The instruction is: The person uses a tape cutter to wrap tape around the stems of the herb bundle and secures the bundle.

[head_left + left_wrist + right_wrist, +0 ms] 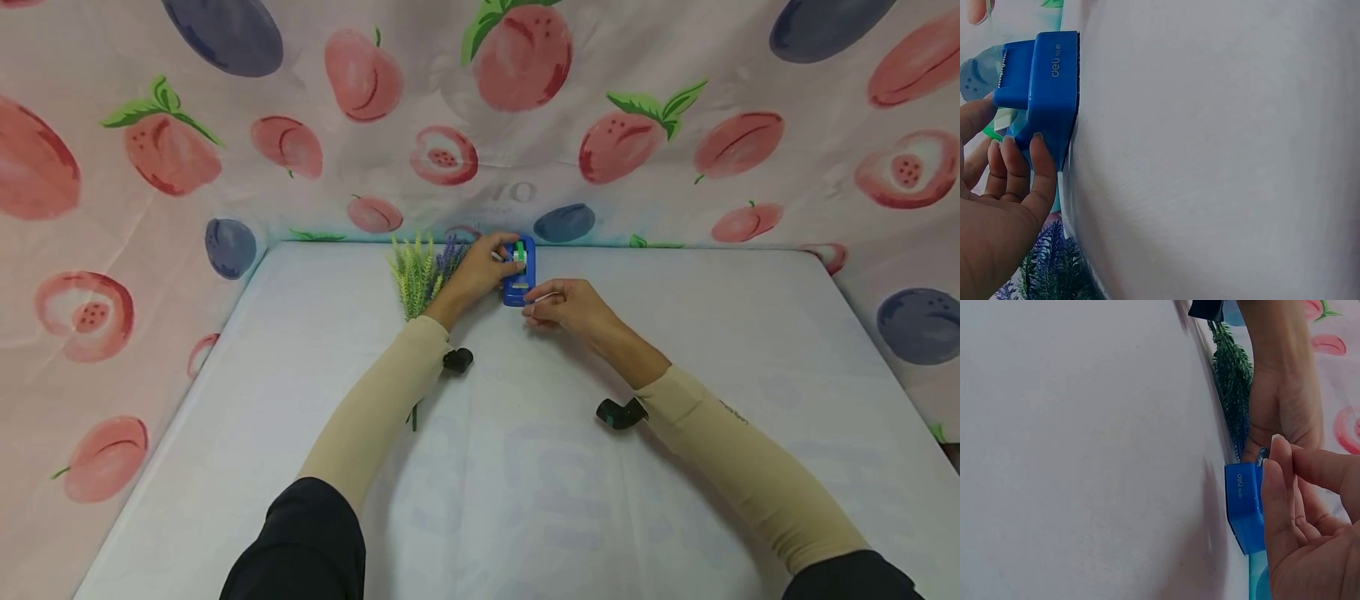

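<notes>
Right of the flowers (416,279) on the counter (525,433), the left hand (474,273) is grasping the blue tape dispenser (529,271) (bracing it firmly should help), while, farther right, the right hand (576,310) is curling its fingers, on what I cannot tell.

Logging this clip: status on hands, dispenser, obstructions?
Left hand grips blue tape dispenser. Right hand by its near end, fingertips together, any hold unclear. Dispenser upright on white tabletop. Flowers beside left wrist, not between hands.
</notes>
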The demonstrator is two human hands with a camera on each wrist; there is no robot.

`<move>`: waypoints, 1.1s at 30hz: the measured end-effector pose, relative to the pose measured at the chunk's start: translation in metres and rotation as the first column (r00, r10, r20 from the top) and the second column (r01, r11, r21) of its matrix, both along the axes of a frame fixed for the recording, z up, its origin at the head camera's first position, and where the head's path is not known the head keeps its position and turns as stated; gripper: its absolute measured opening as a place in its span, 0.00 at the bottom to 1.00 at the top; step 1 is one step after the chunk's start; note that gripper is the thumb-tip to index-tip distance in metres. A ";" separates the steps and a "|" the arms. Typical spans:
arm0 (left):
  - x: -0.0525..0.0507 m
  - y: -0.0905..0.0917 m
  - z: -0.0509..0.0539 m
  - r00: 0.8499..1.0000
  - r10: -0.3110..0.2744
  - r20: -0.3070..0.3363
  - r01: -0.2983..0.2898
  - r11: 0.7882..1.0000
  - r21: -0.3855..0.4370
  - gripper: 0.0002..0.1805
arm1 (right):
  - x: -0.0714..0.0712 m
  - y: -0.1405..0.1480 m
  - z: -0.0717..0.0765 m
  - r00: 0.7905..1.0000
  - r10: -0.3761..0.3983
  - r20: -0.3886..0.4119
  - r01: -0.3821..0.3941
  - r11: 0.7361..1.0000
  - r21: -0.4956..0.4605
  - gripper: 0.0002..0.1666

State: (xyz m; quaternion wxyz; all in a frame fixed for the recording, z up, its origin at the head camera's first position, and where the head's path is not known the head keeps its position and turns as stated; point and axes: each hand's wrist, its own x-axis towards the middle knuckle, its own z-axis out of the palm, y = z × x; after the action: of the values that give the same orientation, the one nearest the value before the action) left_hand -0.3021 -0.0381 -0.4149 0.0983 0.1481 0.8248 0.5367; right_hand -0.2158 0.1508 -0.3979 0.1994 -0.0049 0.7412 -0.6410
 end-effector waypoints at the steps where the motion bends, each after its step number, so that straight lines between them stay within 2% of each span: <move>1: 0.000 0.000 0.000 1.000 0.001 -0.003 -0.001 1.000 -0.004 0.28 | 0.000 0.000 0.000 1.000 -0.004 0.005 0.004 1.000 0.000 0.19; 7: 0.001 0.001 0.001 1.000 0.007 -0.004 -0.007 1.000 -0.018 0.28 | 0.002 -0.004 0.001 0.999 -0.030 0.043 0.029 1.000 0.009 0.26; 15: 0.000 0.001 0.000 1.000 0.006 -0.005 -0.006 1.000 -0.015 0.28 | 0.004 -0.003 -0.001 0.996 -0.016 0.085 0.015 1.000 0.017 0.18; 33: 0.001 0.000 0.001 1.000 -0.001 -0.017 0.000 1.000 -0.025 0.28 | 0.011 -0.001 -0.001 0.983 0.008 0.184 -0.010 1.000 0.008 0.15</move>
State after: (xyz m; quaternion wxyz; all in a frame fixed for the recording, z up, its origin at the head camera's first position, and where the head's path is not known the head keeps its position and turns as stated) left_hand -0.3012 -0.0380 -0.4142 0.0933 0.1517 0.8323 0.5249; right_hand -0.2052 0.1501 -0.3991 0.2697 0.0518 0.7226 -0.6343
